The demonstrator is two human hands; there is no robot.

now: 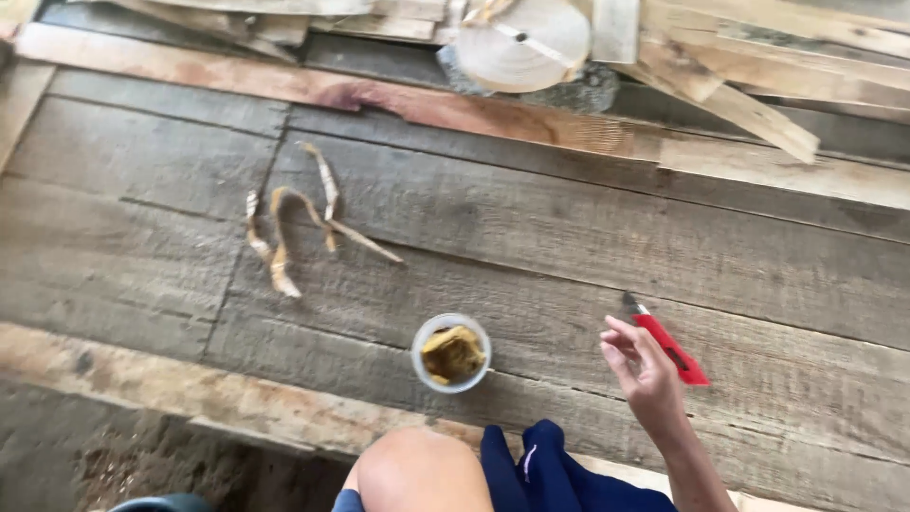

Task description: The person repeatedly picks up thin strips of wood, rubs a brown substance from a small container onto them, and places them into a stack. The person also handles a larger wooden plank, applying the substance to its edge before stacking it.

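My right hand (pixel 645 370) hovers low at the right over grey floor planks (pixel 588 237), fingers loosely curled and apart, holding nothing. Just beyond its fingertips a red utility knife (pixel 666 339) lies on the planks with its blade pointing up and left. To the left of the hand stands a small clear plastic cup (pixel 451 354) with yellowish-brown material inside. Further left lie several curled thin strips (pixel 303 228) of pale, brownish peel or veneer. My left hand is out of view. My bare knee (pixel 417 469) and dark blue shorts (pixel 550 469) show at the bottom.
A roll of pale edge-banding tape (pixel 523 43) rests at the top centre on a rough stone. Loose wooden boards (pixel 758 66) are piled along the top and right. A reddish plank (pixel 379 95) runs diagonally across. Bare ground (pixel 114 446) lies below the plank edge at bottom left.
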